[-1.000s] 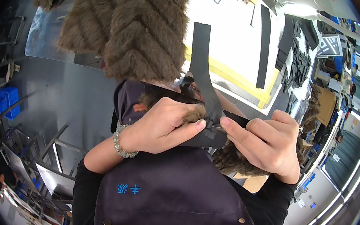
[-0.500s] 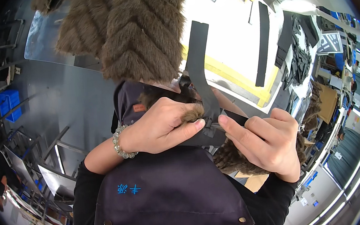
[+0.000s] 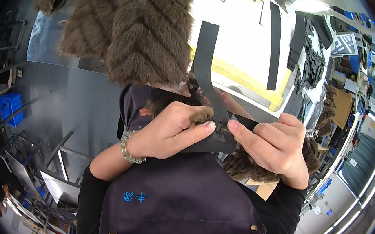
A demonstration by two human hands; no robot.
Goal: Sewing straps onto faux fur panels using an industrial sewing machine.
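- The left hand has its thumb pressed down against its bent fingers, pinching a small tuft of brown fur.
- A black fabric strip rises from right beside that thumb, bends, and reaches up across the white worktop.
- The right hand is just across from it, most fingers curled in and one tip pointing at the strip's gathered lower part (whether it grips anything, I cannot tell).
- A chevron-patterned brown fur panel fills the upper left, above the left hand.
- Yellow tape edges the worktop; a second black strip lies there, near a heap of black strips.
- A beaded bracelet circles the left wrist, above a dark apron.
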